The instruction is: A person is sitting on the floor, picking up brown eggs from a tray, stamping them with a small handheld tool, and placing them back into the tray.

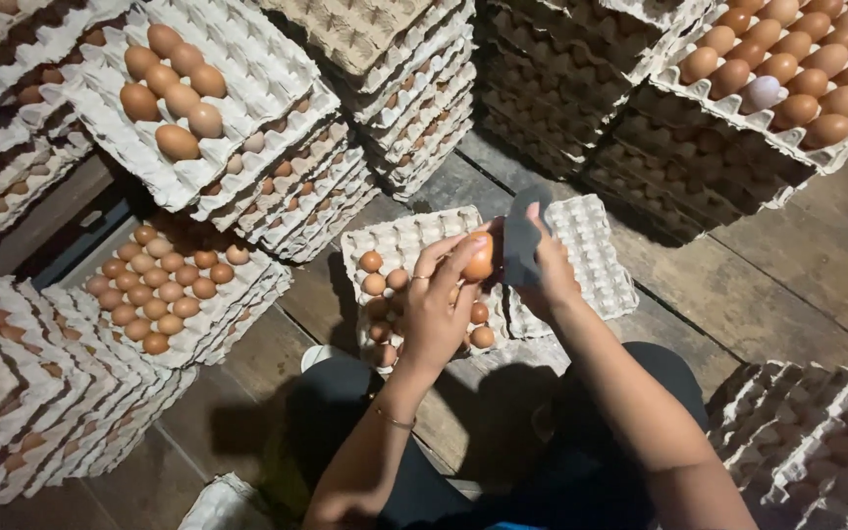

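My left hand [434, 309] holds a brown egg [480, 259] at its fingertips, above a grey pulp egg tray [406, 236] on the wooden floor. My right hand [552, 275] grips a dark grey flat pad [524, 234] pressed against the right side of that egg. The tray below holds several brown eggs [379, 285] in its left and near cells. An empty pulp tray [596, 250] lies just right of it, partly under my right hand.
Tall stacks of filled egg trays ring the spot: left [41, 393], upper left [188, 108], back centre [414, 88], back right [768, 88]. A lower stack [817, 442] stands at the right. My dark-clothed knees [345, 393] are below. Bare wooden planks [777, 275] lie right.
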